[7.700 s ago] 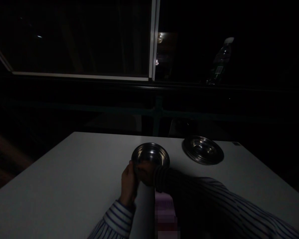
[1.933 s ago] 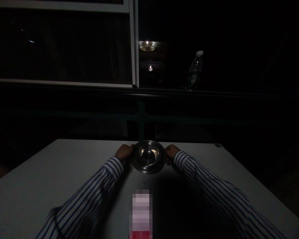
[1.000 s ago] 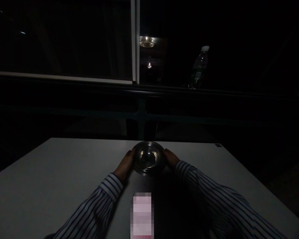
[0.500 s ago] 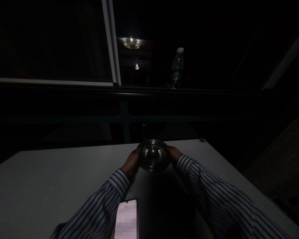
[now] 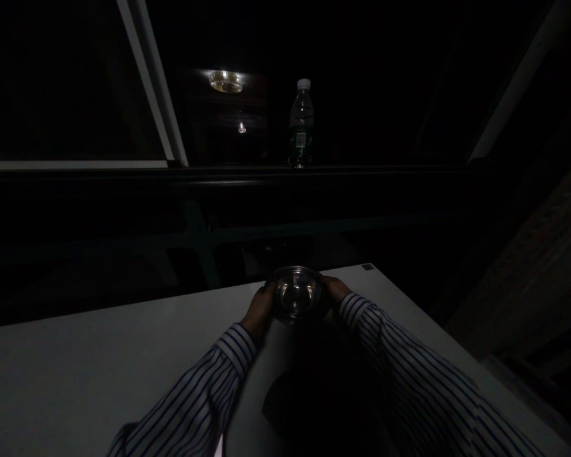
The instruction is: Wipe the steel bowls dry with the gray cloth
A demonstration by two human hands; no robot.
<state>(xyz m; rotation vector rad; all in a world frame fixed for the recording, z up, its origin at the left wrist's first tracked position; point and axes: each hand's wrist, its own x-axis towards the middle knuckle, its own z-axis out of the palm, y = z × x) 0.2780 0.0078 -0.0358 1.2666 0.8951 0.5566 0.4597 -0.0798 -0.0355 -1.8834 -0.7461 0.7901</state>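
A shiny metal bowl (image 5: 299,298) is held near the far edge of the white table (image 5: 124,355), its hollow turned toward me. My left hand (image 5: 261,310) grips its left rim, with the fingers mostly hidden behind the bowl. On the opposite side, my right hand (image 5: 335,289) is closed on the right rim, fingers likewise out of sight. Whether the bowl rests on the table or is slightly raised I cannot tell. Striped sleeves cover both forearms, and a dark shadow falls on the table between them.
Beyond the table, a plastic bottle (image 5: 301,127) with a white cap and green label stands on a dark ledge (image 5: 238,178) by the window. A sliver of phone (image 5: 219,447) shows beside my left sleeve. The room is very dark.
The view has turned to the right, so the bottle and window frame appear further left. Most of the phone has passed out of sight. Both hands keep hold of the bowl.
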